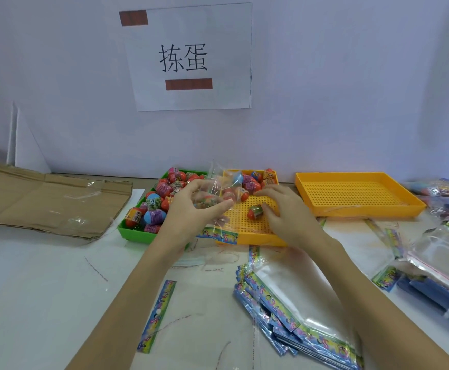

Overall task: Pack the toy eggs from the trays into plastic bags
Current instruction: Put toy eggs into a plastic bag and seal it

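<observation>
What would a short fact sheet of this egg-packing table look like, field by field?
left hand: left hand grips a clear plastic bag holding toy eggs
right hand: right hand reaches to a red toy egg
middle tray: yellow perforated plastic tray, few eggs
left tray: green plastic tray, many eggs
right tray: second yellow tray, no eggs visible
spare bags: stack of flat bags
wall: paper sign
</observation>
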Demonstrator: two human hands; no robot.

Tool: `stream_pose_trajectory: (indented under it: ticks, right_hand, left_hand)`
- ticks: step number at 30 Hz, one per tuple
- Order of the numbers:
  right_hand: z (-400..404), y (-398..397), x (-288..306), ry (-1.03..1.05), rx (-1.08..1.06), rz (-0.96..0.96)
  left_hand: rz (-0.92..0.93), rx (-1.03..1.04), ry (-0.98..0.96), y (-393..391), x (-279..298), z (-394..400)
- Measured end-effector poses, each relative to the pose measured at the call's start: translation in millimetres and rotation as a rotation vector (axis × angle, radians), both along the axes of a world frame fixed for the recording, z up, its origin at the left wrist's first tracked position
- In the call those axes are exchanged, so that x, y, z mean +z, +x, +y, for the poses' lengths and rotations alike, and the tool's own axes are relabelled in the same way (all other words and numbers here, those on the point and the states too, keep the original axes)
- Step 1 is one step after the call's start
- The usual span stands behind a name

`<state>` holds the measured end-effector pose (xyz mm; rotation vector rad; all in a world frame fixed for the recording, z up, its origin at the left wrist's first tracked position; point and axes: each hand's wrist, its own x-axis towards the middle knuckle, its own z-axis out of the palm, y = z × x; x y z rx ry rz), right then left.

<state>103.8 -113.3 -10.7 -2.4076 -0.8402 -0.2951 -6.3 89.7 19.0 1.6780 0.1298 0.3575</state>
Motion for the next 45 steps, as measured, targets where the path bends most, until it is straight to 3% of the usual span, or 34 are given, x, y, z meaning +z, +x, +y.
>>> stream_pose_trajectory:
  ticks: [3, 7, 14, 20, 23, 29, 35, 42, 45]
  right_hand:
    - [0, -3, 2, -0.036, 0.078, 0.081]
    - [2, -7, 9, -0.008, 0.112, 0.054]
    - [8, -25, 28, 0.572, 0.065, 0.094]
    - [12, -40, 45, 0.846, 0.112, 0.140]
    - [13, -42, 47, 0.824, 0.109, 0.086]
    - [8, -41, 46, 0.545, 0.154, -0.004]
    - [2, -36, 50, 0.642, 0.200, 0.317]
    - [1, -36, 49, 0.659, 0.278, 0.403]
    - [1, -36, 50, 0.645, 0.335, 0.427]
  left_hand:
    - [-0.006, -0.005, 0.002, 0, 0, 1]
    - [0.012, -0.031, 0.021, 1, -2, 3]
    - [0.027, -0.117, 0.114, 0, -3, 3]
    - [0.000, -0.220, 0.178, -3, -1, -2]
    - [-0.011, -0.250, 0.223, -4, 0, -4]
    - [-0.028, -0.289, 0.179, -6, 2, -6]
    - [-0.011, -0.240, 0.177, -7, 3, -5]
    - [-0.004, -0.246, 0.064, -9, 8, -5]
    - [0.005, -0.246, 0.123, -9, 6, -5]
